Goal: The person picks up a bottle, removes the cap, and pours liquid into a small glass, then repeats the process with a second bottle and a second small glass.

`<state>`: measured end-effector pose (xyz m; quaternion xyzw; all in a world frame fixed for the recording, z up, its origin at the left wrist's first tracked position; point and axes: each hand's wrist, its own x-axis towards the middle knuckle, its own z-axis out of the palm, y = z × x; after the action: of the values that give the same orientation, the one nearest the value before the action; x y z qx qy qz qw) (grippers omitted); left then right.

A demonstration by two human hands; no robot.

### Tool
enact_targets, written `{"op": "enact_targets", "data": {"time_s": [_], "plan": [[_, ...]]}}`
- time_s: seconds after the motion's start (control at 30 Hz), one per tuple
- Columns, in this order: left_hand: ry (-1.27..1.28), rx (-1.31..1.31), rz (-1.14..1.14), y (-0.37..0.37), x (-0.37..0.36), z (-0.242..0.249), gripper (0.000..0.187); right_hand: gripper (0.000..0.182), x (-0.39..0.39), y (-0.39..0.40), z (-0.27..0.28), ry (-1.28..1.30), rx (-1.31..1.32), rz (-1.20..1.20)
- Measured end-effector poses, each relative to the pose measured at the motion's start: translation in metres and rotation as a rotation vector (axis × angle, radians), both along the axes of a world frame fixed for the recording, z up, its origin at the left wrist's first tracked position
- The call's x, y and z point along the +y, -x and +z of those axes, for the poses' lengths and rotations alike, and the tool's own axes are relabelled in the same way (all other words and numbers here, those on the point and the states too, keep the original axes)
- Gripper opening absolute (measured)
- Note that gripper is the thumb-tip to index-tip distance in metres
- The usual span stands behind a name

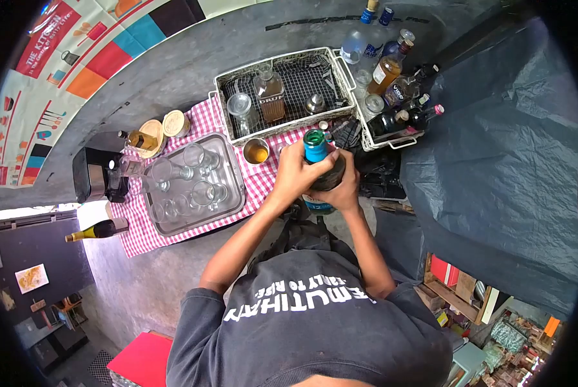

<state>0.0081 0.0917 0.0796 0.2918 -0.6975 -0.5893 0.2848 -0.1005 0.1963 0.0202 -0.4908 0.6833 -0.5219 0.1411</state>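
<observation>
My left hand (296,169) and my right hand (344,186) are both wrapped round a bottle (315,151). It has an open green glass mouth and a blue neck, and it is upright or nearly so, close to my body. Part of its label shows below my hands; the rest of its body is covered by my fingers. Just left of my left hand, a metal cup (256,152) with amber liquid stands on the red-and-white checked cloth (266,180).
A grey tray (240,205) holds several upturned-looking clear glasses. Behind stands a white wire basket (289,133) with a square bottle (269,97), a glass and a small metal piece. Several bottles crowd the right-hand rack (392,139). A yellow-necked bottle (95,230) lies at left.
</observation>
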Motion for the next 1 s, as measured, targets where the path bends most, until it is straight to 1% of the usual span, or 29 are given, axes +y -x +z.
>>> {"op": "enact_targets", "data": {"time_s": [0.07,0.1,0.17,0.2,0.23,0.27,0.3,0.37,0.4,0.43,0.47,0.5,0.53,0.57,0.63,0.67,0.7,0.73,0.77,0.83,0.87,0.9,0.97,1.0], "plan": [[0.078,0.013,0.048,0.000,0.000,0.003,0.018,0.092,0.000,0.000,0.003,0.052,0.010,0.013],[0.075,0.012,0.047,-0.001,0.000,0.005,0.018,0.092,0.001,0.002,0.004,0.050,0.009,0.012],[0.118,0.030,-0.005,-0.004,-0.005,0.008,0.016,0.092,0.000,0.011,0.006,0.028,-0.017,0.112],[0.154,0.048,-0.056,-0.005,-0.009,0.008,0.016,0.092,0.000,0.018,0.008,0.030,-0.015,0.112],[0.156,0.050,-0.056,-0.005,-0.011,0.009,0.016,0.095,0.000,0.028,0.010,-0.073,-0.107,0.254],[0.190,0.106,-0.101,-0.005,-0.013,0.013,0.017,0.099,0.000,0.037,0.011,-0.176,-0.200,0.393],[0.223,0.160,-0.144,-0.005,-0.014,0.014,0.018,0.099,0.001,0.044,0.003,-0.174,-0.197,0.392],[0.234,0.193,-0.176,-0.005,-0.017,0.015,0.016,0.105,0.001,0.054,-0.024,-0.168,-0.764,0.658],[0.179,0.199,-0.215,-0.006,-0.017,0.018,0.016,0.110,-0.004,0.054,-0.016,-0.189,-0.987,0.797],[0.124,0.203,-0.252,-0.006,-0.018,0.020,0.016,0.110,-0.005,0.055,-0.018,-0.188,-0.987,0.798],[0.043,0.235,-0.246,-0.006,-0.018,0.012,0.016,0.109,-0.007,0.056,-0.020,-0.232,-0.998,0.879],[0.041,0.233,-0.246,-0.006,-0.019,0.009,0.016,0.108,-0.007,0.056,-0.020,-0.278,-1.009,0.958],[0.035,0.248,-0.234,-0.007,-0.021,0.008,0.016,0.106,-0.007,0.058,-0.018,-0.353,-0.950,0.990],[0.028,0.263,-0.221,-0.007,-0.021,0.007,0.016,0.106,-0.006,0.056,-0.017,-0.355,-0.950,0.990],[0.031,0.259,-0.195,-0.008,-0.020,0.010,0.016,0.099,-0.005,0.046,-0.009,-0.320,-0.967,0.837],[0.034,0.177,-0.161,-0.010,-0.021,0.011,0.015,0.099,-0.005,0.041,-0.007,-0.321,-0.965,0.839],[0.038,0.094,-0.128,-0.012,-0.021,0.011,0.013,0.096,-0.004,0.035,-0.004,-0.272,-0.896,0.685],[0.021,0.130,-0.081,-0.010,-0.021,0.008,0.013,0.094,-0.003,0.030,-0.001,-0.224,-0.826,0.531],[0.020,0.131,-0.080,-0.009,-0.020,0.007,0.013,0.094,-0.002,0.024,0.004,-0.226,-0.826,0.532],[0.019,0.050,0.040,-0.008,-0.019,0.005,0.014,0.079,0.001,0.010,0.014,-0.079,-0.389,0.263],[0.028,0.051,0.037,-0.007,-0.020,0.003,0.017,0.085,0.002,0.005,0.014,-0.100,-0.264,0.211],[0.029,0.052,0.037,-0.005,-0.021,0.004,0.017,0.085,0.001,0.006,0.013,-0.099,-0.263,0.211],[0.088,0.107,-0.030,-0.005,-0.023,0.004,0.018,0.095,0.001,0.006,0.010,-0.051,-0.226,0.171],[0.087,0.103,-0.032,-0.006,-0.023,0.007,0.018,0.095,-0.001,0.004,0.011,-0.051,-0.231,0.168]]}}
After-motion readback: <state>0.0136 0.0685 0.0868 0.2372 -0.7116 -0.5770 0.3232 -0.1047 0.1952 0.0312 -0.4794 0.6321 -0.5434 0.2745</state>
